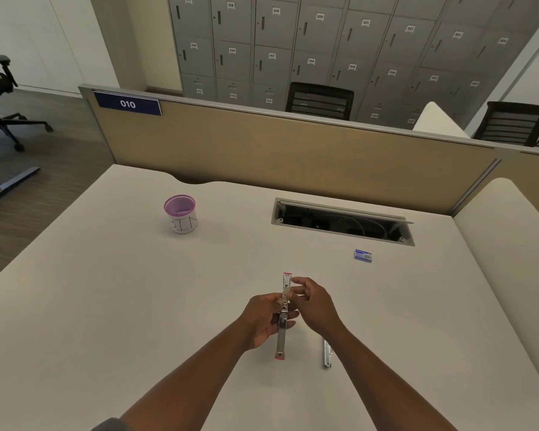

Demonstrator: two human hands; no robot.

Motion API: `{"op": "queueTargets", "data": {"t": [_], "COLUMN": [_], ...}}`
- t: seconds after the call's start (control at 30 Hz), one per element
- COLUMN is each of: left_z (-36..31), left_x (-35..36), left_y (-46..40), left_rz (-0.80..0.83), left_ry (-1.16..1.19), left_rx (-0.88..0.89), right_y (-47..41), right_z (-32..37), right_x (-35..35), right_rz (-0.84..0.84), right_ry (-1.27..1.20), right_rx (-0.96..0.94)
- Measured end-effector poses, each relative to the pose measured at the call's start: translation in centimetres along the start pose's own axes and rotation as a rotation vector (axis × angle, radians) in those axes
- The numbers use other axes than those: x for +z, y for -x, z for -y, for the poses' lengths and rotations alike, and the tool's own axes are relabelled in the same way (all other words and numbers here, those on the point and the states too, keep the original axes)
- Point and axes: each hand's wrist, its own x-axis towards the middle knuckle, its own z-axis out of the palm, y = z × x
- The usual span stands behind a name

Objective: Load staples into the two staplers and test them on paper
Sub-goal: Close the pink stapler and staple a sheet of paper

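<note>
A pink-ended metal stapler point(284, 318) is swung fully open into one long strip above the desk. My left hand point(266, 318) grips it around its hinge. My right hand point(311, 301) pinches the upper half near the hinge, fingers on the metal channel. A second metal stapler point(326, 353) lies on the desk just right of it, partly hidden by my right forearm. A small blue staple box point(363, 255) rests further back to the right. No paper is visible.
A pink mesh cup labelled "BIN" point(181, 214) stands at the back left of the white desk point(106, 306). An open cable tray point(343, 222) is sunk into the desk at the back right. A tan partition point(293, 150) closes the far edge.
</note>
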Motion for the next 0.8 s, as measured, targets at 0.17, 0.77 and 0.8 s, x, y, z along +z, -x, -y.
{"op": "queueTargets", "data": {"t": [0.17, 0.77, 0.8], "left_z": [-0.6, -1.2, -1.2], "left_x": [-0.2, -0.1, -0.3], "left_y": [-0.2, 0.4, 0.4], "left_rz": [-0.058, -0.047, -0.017], "left_ry": [0.058, -0.022, -0.015], "left_rx": [-0.003, -0.064, -0.057], "right_y": [0.7, 1.7, 1.7], "right_z": [-0.3, 0.1, 0.1], "right_x": [-0.5, -0.7, -0.7], "right_rz": [0.197, 0.256, 0.241], "right_ry": [0.005, 0.142, 0.146], "right_rx": [-0.046, -0.113, -0.118]}}
